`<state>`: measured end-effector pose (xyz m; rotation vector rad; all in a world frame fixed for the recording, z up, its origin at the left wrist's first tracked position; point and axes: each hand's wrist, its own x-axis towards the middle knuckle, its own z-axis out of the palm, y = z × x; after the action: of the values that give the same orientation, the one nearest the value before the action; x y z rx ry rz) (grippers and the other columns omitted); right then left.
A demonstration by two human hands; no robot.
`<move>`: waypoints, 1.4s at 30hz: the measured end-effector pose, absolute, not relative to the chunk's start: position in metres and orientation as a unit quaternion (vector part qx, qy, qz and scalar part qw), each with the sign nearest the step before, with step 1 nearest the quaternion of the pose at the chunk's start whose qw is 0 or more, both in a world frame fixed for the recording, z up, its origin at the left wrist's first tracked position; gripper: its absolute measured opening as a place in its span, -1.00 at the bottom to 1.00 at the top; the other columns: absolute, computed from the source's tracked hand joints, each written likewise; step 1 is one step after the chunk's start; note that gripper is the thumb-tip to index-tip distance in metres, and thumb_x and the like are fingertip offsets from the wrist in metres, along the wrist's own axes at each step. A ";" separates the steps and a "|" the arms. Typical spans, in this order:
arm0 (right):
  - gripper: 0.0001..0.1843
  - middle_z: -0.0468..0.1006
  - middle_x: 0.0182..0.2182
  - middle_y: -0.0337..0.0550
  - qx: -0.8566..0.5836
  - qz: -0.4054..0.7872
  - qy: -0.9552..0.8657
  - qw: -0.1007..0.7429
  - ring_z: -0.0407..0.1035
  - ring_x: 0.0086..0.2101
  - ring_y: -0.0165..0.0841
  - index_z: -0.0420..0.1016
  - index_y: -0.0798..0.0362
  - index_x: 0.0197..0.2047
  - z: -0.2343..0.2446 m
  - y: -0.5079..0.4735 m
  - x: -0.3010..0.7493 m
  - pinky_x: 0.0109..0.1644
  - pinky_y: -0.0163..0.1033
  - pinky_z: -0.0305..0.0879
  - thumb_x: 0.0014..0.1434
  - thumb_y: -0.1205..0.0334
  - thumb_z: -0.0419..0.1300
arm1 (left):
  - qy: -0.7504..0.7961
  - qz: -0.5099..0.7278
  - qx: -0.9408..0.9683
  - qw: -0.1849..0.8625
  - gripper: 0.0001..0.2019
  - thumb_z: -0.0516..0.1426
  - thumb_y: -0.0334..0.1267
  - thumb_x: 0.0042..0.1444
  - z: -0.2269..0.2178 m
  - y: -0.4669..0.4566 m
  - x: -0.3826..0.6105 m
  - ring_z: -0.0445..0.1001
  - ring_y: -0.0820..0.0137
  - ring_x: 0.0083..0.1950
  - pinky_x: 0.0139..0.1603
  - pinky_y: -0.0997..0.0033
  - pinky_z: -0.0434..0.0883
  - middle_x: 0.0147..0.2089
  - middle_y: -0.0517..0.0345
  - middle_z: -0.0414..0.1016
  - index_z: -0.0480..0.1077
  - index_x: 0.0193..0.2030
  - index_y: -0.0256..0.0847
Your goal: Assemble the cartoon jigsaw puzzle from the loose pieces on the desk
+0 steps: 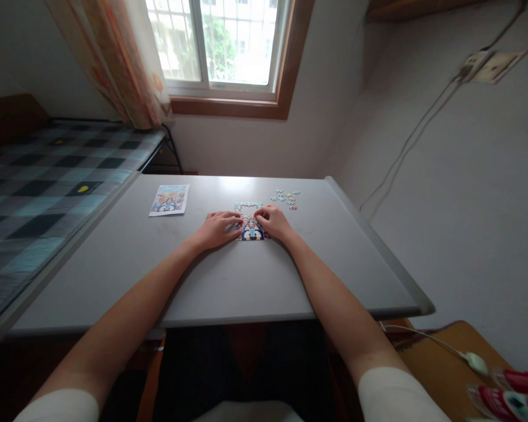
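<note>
A partly assembled jigsaw puzzle (253,234) lies on the grey table in front of me. Its lower part shows a blue and white cartoon face, and a gap shows inside the upper border. My left hand (221,227) rests flat at the puzzle's left edge, fingers stretched out onto it. Over the puzzle's right side, my right hand (273,220) is closed in a pinch at a puzzle piece, which the fingers mostly cover. Several loose puzzle pieces (282,198) are scattered beyond my right hand. A printed picture sheet (169,199) lies toward the far left of the table.
The table (246,287) has a raised rim, with a wall on its right. A bed with a checked sheet (70,170) stands at the left. Near the front right, a wooden stool (457,351) holds a white charger (476,363) and red-labelled bottles (506,403).
</note>
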<state>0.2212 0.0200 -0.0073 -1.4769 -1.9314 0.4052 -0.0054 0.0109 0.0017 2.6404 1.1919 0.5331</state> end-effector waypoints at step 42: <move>-0.82 0.45 -0.34 -0.14 -0.569 0.149 -0.741 0.324 0.34 -0.28 -0.36 0.61 0.06 -0.27 -0.008 0.021 0.221 -0.06 -0.26 0.25 0.11 0.30 0.17 | 0.402 0.183 0.892 0.091 -0.63 0.05 0.04 0.19 0.001 0.011 -0.006 0.32 0.21 0.22 0.20 0.14 0.16 0.21 0.16 0.40 0.44 0.08 0.05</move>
<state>0.2214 0.0209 -0.0077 -1.4919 -1.9430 0.3908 -0.0057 0.0109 0.0005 2.6528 1.1957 0.5439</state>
